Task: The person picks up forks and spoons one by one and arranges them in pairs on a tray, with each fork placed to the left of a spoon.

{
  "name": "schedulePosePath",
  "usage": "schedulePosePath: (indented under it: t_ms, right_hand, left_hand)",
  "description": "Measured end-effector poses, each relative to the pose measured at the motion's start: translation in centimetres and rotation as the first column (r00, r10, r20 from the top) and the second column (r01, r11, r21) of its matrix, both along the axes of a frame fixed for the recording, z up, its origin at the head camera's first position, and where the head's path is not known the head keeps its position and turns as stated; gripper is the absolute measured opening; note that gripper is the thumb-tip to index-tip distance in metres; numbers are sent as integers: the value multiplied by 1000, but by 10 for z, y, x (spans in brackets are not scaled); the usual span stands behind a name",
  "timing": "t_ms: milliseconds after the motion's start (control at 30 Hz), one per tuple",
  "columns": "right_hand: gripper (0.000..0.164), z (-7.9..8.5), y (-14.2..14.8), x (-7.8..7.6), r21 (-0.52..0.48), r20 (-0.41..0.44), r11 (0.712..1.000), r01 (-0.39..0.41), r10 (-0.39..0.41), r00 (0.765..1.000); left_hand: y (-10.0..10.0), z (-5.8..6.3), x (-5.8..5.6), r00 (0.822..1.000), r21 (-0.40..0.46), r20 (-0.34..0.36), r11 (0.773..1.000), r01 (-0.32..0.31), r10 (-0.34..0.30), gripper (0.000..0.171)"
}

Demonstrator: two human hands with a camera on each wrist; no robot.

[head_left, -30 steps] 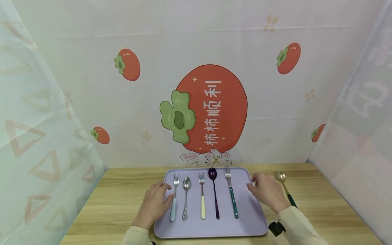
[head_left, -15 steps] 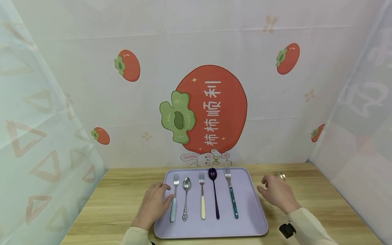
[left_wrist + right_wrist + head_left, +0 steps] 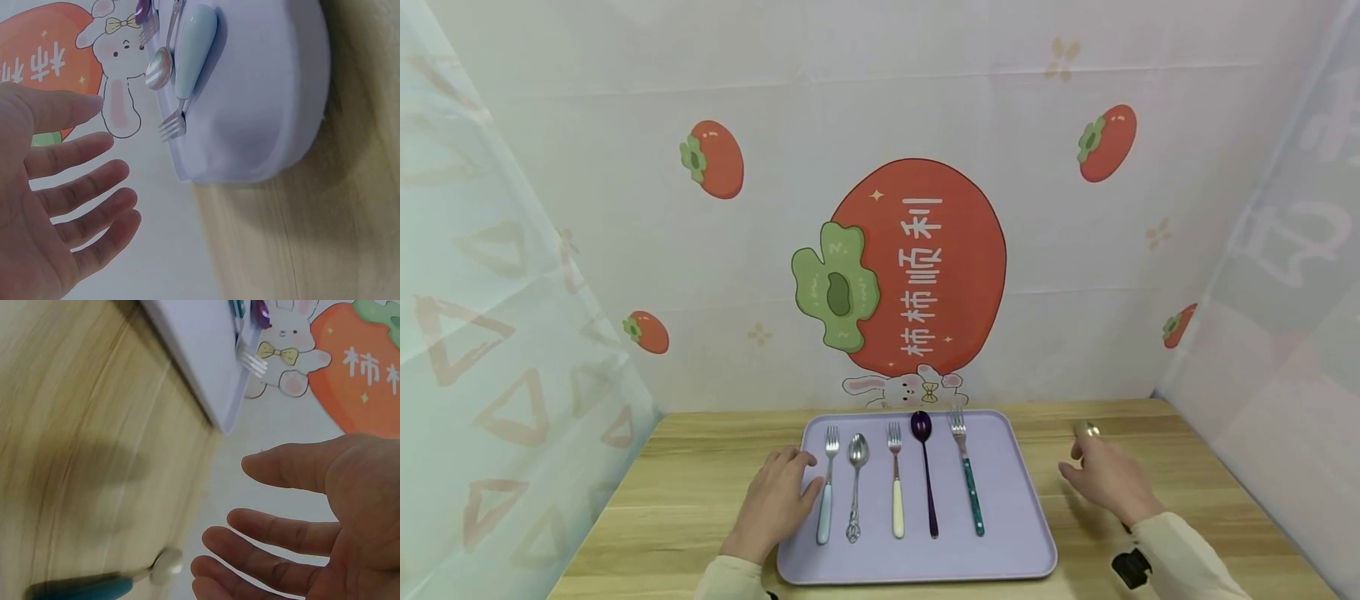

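Observation:
Over the left side of the lilac tray [image 3: 1011, 508], my left hand [image 3: 773, 504] hovers with relaxed fingers, beside a fork with a light blue handle [image 3: 824, 512]. My right hand [image 3: 1111, 477] is off the tray's right side, loosely bent and holding nothing. Under it lies a gold spoon [image 3: 167, 565] with a dark green handle [image 3: 81, 586]; in the head view the hand hides most of it. On the tray, left to right after the blue fork, come an ornate silver spoon [image 3: 857, 452], a cream-handled fork [image 3: 897, 508], a purple spoon [image 3: 921, 427] and a green-handled fork [image 3: 973, 496].
The tray stands on a wooden table [image 3: 700, 475], near its back edge. Behind rises a white cloth backdrop [image 3: 760, 250] printed with persimmons and a rabbit. More cloth hangs at both sides.
My right hand has moved right, from above the tray's right edge to above the gold spoon, covering most of it. My left hand and the tray's cutlery stay put.

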State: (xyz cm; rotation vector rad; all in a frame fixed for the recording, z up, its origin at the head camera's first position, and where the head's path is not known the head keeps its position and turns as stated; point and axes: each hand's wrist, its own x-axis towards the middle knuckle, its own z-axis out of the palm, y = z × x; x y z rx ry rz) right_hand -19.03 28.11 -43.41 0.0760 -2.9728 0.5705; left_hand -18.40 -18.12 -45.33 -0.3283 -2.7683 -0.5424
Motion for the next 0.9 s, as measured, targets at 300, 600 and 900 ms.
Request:
schedulePosePath:
  t_ms: [300,600,900]
  right_hand:
    - [43,-11,20,-7,28,94,999,35,-37,995]
    - [23,-15,30,-9,24,129,996,80,-83,988]
    - [28,-17,35,-7,21,165,993,118,-120,979]
  left_hand:
    - [0,2,2,1000,9,28,1000,1,-2,20]
    - [0,2,2,1000,12,22,1000,11,-11,20]
    - [0,2,1,1000,-10,20,1000,6,-6,21]
